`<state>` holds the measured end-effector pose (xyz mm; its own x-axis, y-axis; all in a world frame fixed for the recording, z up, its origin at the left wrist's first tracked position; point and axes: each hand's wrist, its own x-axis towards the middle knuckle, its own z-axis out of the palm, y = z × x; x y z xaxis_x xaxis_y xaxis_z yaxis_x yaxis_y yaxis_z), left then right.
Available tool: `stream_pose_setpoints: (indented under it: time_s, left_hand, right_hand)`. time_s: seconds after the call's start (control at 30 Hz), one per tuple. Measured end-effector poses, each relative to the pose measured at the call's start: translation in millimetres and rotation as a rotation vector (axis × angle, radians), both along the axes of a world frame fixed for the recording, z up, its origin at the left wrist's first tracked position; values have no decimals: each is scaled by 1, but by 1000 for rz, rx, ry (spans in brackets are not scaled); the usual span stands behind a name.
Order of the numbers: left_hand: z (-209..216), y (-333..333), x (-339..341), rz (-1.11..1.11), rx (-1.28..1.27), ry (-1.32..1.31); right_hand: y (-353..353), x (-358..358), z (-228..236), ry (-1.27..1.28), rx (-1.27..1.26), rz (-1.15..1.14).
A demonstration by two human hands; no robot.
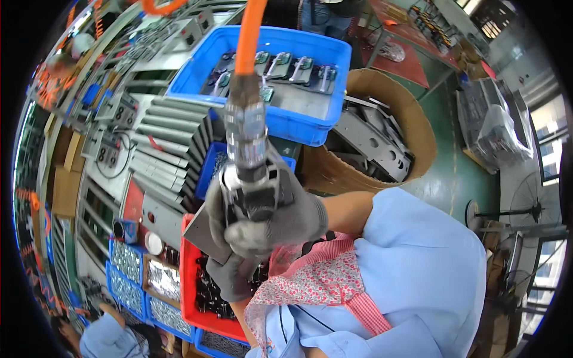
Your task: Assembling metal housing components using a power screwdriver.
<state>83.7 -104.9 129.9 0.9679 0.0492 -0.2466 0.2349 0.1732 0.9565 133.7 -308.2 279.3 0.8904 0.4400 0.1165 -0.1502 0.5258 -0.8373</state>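
The right hand [283, 224], in a grey glove, is wrapped firmly around a powered hand tool [260, 190] with a metal body, held upright in the middle of the scene. An orange hose [249, 42] runs up from the tool's metal coupling [246, 128].

The left hand [231, 277], also gloved in grey, is lower down and nearer the person, against the near edge of a flat grey metal plate [206, 235]. The right hand and tool hide its fingertips, so I cannot tell whether it is clasping the plate. The plate is tilted, over the far end of a red bin [187, 280] of small dark parts [212, 301].

Left of the red bin sit small blue trays [145, 285] of shiny metal pieces [125, 262]. Farther off, left of the tool, grey metal channels [170, 143] lie in a row. Beyond the tool is a large blue bin [319, 123] holding green circuit boards [280, 64]; to its right, a round-sided cardboard box [421, 122] contains flat metal brackets [373, 143].

A co-worker in light blue [110, 341] is at the left, and a fan [534, 209] stands at the far right.
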Motion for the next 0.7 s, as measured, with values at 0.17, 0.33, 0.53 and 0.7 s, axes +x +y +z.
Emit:
stream_pose_setpoints:
  time_s: [0.17,0.33,0.53,0.7]
  left_hand:
    - [0,-57,40,-454,-24,-20]
    - [-8,-124,51,-652,-345,-155]
    - [1,-129,90,-628,-307,-247]
    - [-46,-52,104,-397,-295,24]
  right_hand:
    - [-23,-22,2,53,-45,28]
    - [-3,-15,-10,-117,-60,168]
    - [3,-8,-19,-77,8,-163]
    - [14,3,-28,121,48,-143]
